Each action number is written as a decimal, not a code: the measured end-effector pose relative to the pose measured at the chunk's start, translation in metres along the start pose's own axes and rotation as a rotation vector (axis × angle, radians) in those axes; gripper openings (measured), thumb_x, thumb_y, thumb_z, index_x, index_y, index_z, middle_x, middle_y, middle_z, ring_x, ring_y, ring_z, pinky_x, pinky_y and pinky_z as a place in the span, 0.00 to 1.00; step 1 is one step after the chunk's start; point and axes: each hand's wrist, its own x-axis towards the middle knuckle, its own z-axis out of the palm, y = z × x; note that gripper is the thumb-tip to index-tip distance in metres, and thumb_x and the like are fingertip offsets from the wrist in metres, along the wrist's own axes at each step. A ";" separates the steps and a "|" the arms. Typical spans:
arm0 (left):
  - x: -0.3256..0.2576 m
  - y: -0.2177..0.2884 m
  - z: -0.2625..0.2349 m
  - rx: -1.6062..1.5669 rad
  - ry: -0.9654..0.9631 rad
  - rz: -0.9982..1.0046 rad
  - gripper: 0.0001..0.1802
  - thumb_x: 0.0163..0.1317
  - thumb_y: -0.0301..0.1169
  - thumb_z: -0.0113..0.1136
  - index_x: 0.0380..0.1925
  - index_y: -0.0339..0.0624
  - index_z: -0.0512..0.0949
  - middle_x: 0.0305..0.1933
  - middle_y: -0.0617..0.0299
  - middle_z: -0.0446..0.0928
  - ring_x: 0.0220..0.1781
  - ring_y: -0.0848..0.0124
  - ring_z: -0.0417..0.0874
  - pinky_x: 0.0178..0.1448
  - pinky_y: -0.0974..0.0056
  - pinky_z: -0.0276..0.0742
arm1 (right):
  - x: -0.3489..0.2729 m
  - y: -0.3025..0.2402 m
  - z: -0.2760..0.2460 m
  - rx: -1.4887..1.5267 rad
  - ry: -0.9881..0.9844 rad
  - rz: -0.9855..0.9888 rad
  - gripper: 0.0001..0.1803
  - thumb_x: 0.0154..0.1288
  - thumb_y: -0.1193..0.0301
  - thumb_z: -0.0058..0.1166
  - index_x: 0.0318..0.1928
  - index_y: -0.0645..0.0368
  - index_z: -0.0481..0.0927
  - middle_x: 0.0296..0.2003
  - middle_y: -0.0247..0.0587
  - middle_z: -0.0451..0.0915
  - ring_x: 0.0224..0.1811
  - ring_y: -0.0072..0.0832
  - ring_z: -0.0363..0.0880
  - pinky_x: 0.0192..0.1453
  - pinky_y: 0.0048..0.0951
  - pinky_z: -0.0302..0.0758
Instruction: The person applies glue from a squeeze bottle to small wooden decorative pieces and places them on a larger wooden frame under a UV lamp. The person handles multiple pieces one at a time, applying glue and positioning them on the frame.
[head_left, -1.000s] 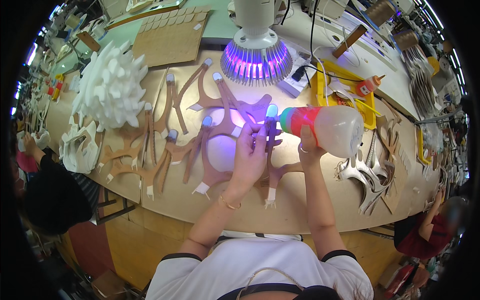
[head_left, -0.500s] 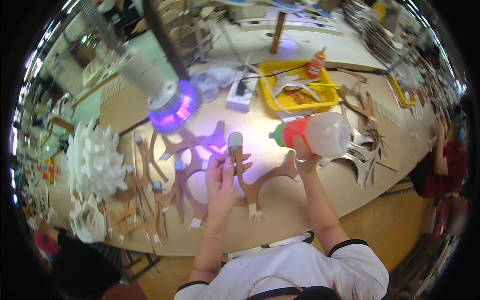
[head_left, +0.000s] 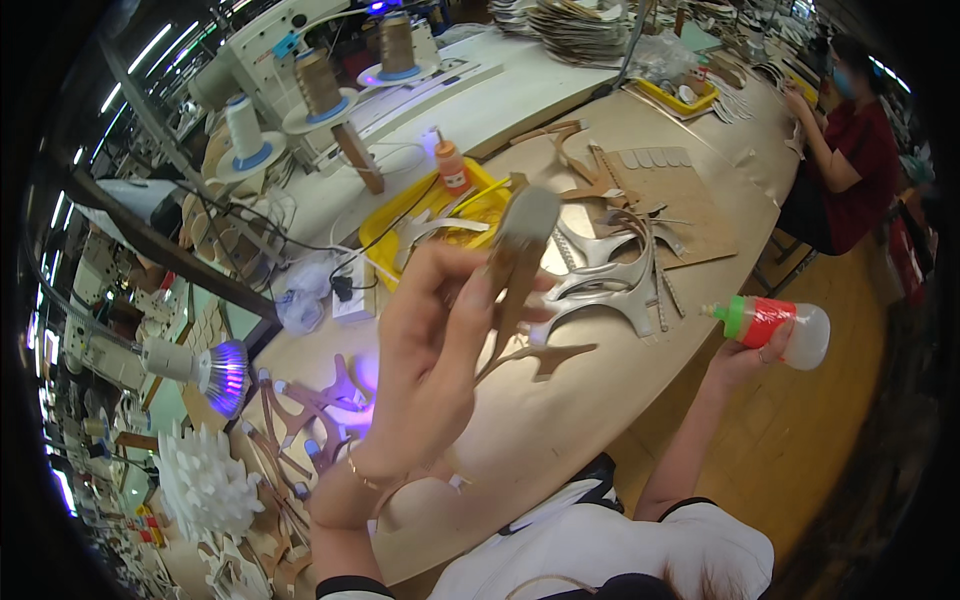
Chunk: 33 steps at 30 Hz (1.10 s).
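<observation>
Strap piece (head_left: pixel 518 258), brown with pale tip, is pinched in the left hand (head_left: pixel 430 345) above the desk (head_left: pixel 530 430); the right hand (head_left: pixel 742 362) grips a squeeze bottle (head_left: pixel 768 318) beyond the desk's edge.

a tan worktable (head_left: pixel 560 425) above ochre floor (head_left: pixel 785 425), blurry, probably tubular lights (head_left: pixel 149 48).

Two squeeze bottles (head_left: pixel 805 336) (head_left: pixel 453 168), one finned lamp (head_left: pixel 224 378)

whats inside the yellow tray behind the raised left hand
The yellow tray shows an orange bottle, a pale strap piece and a yellow stick. The left hand and brown piece cover part of its near side; anything there is hidden.
</observation>
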 end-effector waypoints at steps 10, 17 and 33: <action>0.188 -0.083 0.172 -0.258 -0.156 -0.139 0.14 0.75 0.38 0.38 0.47 0.37 0.64 0.44 0.55 0.81 0.37 0.69 0.85 0.37 0.65 0.78 | 0.047 -0.006 -0.084 -0.052 0.321 -0.044 0.33 0.62 0.52 0.56 0.58 0.62 0.65 0.46 0.43 0.73 0.46 0.32 0.77 0.49 0.36 0.80; 0.249 -0.190 0.249 -0.196 -0.177 -0.207 0.12 0.75 0.35 0.40 0.47 0.38 0.66 0.46 0.54 0.81 0.39 0.66 0.85 0.41 0.64 0.78 | 0.072 -0.010 -0.125 -0.083 0.414 -0.119 0.32 0.62 0.54 0.56 0.58 0.62 0.65 0.47 0.44 0.72 0.47 0.32 0.76 0.50 0.37 0.80; 0.222 -0.230 0.105 0.815 -0.372 0.073 0.20 0.61 0.38 0.59 0.49 0.37 0.75 0.53 0.46 0.75 0.53 0.53 0.76 0.56 0.55 0.72 | 0.058 0.016 -0.117 -0.158 0.378 0.025 0.34 0.64 0.53 0.54 0.62 0.62 0.61 0.50 0.46 0.69 0.50 0.35 0.75 0.53 0.40 0.79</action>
